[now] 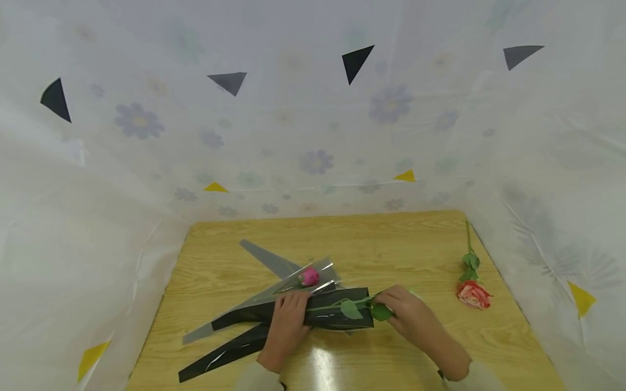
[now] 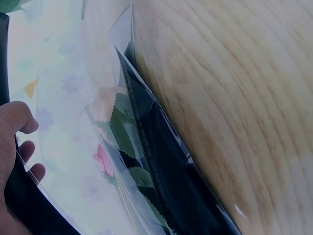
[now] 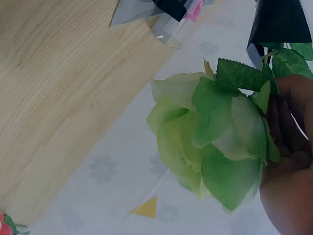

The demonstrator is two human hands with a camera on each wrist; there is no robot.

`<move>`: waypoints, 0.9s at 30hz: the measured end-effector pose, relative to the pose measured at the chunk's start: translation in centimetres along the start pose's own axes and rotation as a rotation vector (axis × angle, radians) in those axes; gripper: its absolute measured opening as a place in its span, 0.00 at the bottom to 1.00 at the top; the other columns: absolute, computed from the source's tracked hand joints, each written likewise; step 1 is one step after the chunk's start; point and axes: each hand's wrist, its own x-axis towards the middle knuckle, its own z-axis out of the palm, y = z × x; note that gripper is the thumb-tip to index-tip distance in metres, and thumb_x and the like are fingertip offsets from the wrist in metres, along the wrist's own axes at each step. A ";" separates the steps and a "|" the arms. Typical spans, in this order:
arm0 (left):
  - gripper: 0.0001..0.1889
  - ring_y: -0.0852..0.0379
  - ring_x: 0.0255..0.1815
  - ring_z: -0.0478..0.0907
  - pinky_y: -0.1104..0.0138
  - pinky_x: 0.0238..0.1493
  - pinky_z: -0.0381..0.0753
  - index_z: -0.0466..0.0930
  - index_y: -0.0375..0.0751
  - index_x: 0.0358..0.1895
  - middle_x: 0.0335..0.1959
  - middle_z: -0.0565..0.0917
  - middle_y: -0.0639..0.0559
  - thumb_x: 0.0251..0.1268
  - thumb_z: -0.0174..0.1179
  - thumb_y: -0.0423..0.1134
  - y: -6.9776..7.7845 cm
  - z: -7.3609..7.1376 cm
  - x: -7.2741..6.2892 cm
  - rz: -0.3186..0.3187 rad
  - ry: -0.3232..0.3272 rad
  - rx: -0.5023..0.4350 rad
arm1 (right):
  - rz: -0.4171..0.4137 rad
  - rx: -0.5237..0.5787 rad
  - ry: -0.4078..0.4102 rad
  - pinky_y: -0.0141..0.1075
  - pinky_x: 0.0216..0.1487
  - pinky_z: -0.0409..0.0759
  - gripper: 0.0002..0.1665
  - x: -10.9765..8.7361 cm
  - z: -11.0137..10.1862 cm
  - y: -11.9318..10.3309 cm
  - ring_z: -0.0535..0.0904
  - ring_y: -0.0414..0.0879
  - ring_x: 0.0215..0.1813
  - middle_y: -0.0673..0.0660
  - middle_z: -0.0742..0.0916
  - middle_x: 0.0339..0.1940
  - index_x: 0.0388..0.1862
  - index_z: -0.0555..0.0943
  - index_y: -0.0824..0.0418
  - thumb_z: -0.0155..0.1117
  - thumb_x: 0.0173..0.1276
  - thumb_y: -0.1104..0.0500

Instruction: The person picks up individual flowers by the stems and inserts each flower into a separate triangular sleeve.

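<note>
My left hand (image 1: 289, 320) grips a black-and-clear flower sleeve (image 1: 337, 320) around its middle. In the left wrist view, the thumb and fingertips of that left hand (image 2: 12, 147) curl over the sleeve's edge. My right hand (image 1: 403, 309) holds an artificial green rose (image 3: 210, 137) by the stem just under its bloom. The rose's leafy stem (image 1: 350, 309) runs along the sleeve's black side toward the left hand; whether it lies inside or on top, I cannot tell. From the head, the right hand hides most of the bloom.
Behind the left hand lies another sleeve with a pink rose (image 1: 309, 277) in it. A further black sleeve (image 1: 220, 353) reaches toward the front left. A coral rose (image 1: 473, 295) lies at the table's right side. White patterned sheeting (image 1: 313, 136) encloses the wooden table (image 1: 415, 244).
</note>
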 end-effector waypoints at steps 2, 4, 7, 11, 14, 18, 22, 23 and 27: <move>0.38 0.52 0.53 0.70 0.54 0.52 0.65 0.70 0.45 0.55 0.49 0.75 0.52 0.32 0.76 0.41 0.1 0.0 0.1 0.001 -0.005 0.001 | -0.005 -0.004 -0.004 0.32 0.38 0.77 0.20 0.2 0.2 -0.3 0.77 0.40 0.41 0.48 0.81 0.39 0.39 0.82 0.58 0.70 0.45 0.70; 0.38 0.52 0.53 0.69 0.55 0.52 0.64 0.70 0.45 0.55 0.49 0.75 0.53 0.32 0.76 0.41 0.2 0.0 0.1 0.003 -0.007 0.002 | -0.010 -0.010 -0.010 0.32 0.38 0.77 0.21 0.3 0.4 -0.5 0.77 0.40 0.41 0.48 0.81 0.39 0.39 0.82 0.58 0.69 0.43 0.71; 0.36 0.52 0.52 0.70 0.55 0.51 0.65 0.70 0.45 0.54 0.48 0.75 0.53 0.32 0.75 0.40 0.3 0.2 0.3 0.014 0.008 0.003 | -0.025 -0.010 -0.018 0.32 0.37 0.77 0.24 0.6 0.6 -0.9 0.76 0.40 0.40 0.49 0.81 0.39 0.40 0.82 0.59 0.68 0.40 0.74; 0.36 0.52 0.51 0.71 0.55 0.50 0.65 0.70 0.45 0.53 0.47 0.76 0.53 0.32 0.74 0.39 0.4 0.6 0.3 0.029 0.023 -0.001 | -0.069 -0.004 -0.014 0.31 0.36 0.77 0.29 1.0 0.9 -1.2 0.76 0.40 0.39 0.48 0.80 0.38 0.39 0.83 0.59 0.64 0.34 0.79; 0.37 0.51 0.51 0.71 0.55 0.50 0.65 0.69 0.45 0.53 0.48 0.76 0.52 0.32 0.75 0.39 0.4 0.7 0.3 0.034 0.030 -0.016 | -0.108 -0.011 -0.009 0.28 0.36 0.76 0.29 1.1 1.1 -1.3 0.76 0.39 0.38 0.47 0.81 0.37 0.38 0.83 0.59 0.63 0.34 0.80; 0.38 0.52 0.51 0.72 0.55 0.49 0.66 0.70 0.45 0.53 0.47 0.76 0.53 0.29 0.77 0.40 0.3 0.7 0.4 0.034 0.053 -0.033 | -0.137 -0.021 -0.003 0.27 0.36 0.76 0.25 1.1 1.1 -1.2 0.77 0.40 0.38 0.48 0.81 0.37 0.38 0.84 0.60 0.63 0.38 0.78; 0.39 0.53 0.50 0.72 0.56 0.49 0.66 0.71 0.47 0.52 0.47 0.77 0.54 0.26 0.78 0.38 0.2 0.3 0.5 0.015 0.068 -0.045 | -0.111 0.000 -0.002 0.29 0.39 0.76 0.11 0.9 0.7 -0.9 0.77 0.41 0.39 0.49 0.82 0.38 0.40 0.84 0.60 0.62 0.57 0.68; 0.40 0.53 0.51 0.72 0.55 0.49 0.66 0.70 0.47 0.52 0.47 0.77 0.55 0.25 0.78 0.37 0.2 0.2 0.5 0.005 0.063 -0.052 | -0.100 0.011 0.014 0.28 0.39 0.76 0.10 0.8 0.6 -0.7 0.78 0.41 0.40 0.49 0.82 0.39 0.40 0.84 0.60 0.61 0.59 0.66; 0.40 0.53 0.51 0.71 0.55 0.50 0.66 0.70 0.48 0.54 0.48 0.77 0.55 0.27 0.77 0.36 0.0 -0.1 0.5 -0.026 0.053 -0.067 | -0.036 0.023 0.106 0.30 0.42 0.75 0.10 0.5 -0.4 0.3 0.77 0.43 0.43 0.50 0.82 0.41 0.42 0.83 0.60 0.58 0.66 0.59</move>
